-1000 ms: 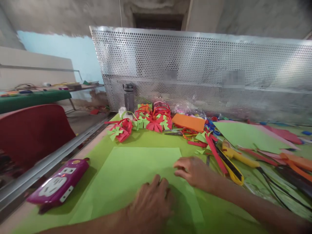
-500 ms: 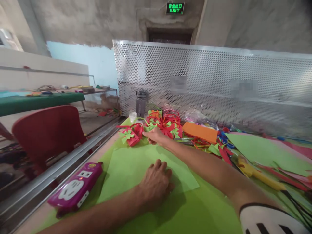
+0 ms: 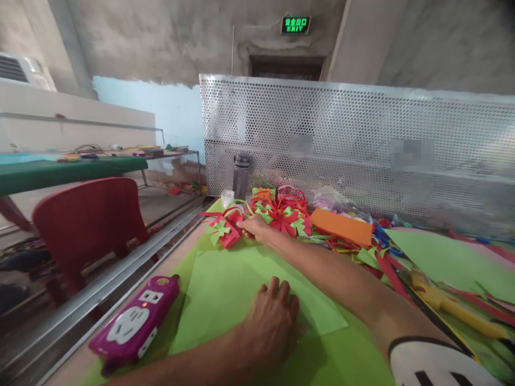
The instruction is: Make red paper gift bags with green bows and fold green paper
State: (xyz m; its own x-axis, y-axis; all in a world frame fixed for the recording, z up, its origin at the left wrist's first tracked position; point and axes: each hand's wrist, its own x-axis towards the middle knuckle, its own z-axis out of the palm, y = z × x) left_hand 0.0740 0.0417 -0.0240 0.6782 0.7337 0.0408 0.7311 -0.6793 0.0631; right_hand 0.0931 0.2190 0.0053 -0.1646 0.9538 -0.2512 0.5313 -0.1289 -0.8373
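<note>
My left hand (image 3: 273,316) rests on a light green sheet (image 3: 221,284), back up, with its fingers loosely bent and a little apart. No object shows in it, though the fingertips are partly hidden. Farther away, my right hand (image 3: 258,228) reaches across the sheet's far edge. Its thumb and forefinger pinch the near right side of a red paper craft (image 3: 230,238) that carries a green paper bow (image 3: 220,230). Right behind this hand lies a pile of red and green paper crafts (image 3: 285,221).
A purple power strip (image 3: 139,321) lies along the left edge. At the back stand a grey bottle (image 3: 241,177) and a perforated metal panel (image 3: 341,123). Rightward are an orange block (image 3: 341,226), green paper (image 3: 438,257) and a yellow-handled tool (image 3: 454,305). A red chair (image 3: 88,220) stands left.
The whole view has shifted, so things appear farther right and lower. My right fingers have edged slightly left against the red paper craft. My left hand stays on the green sheet.
</note>
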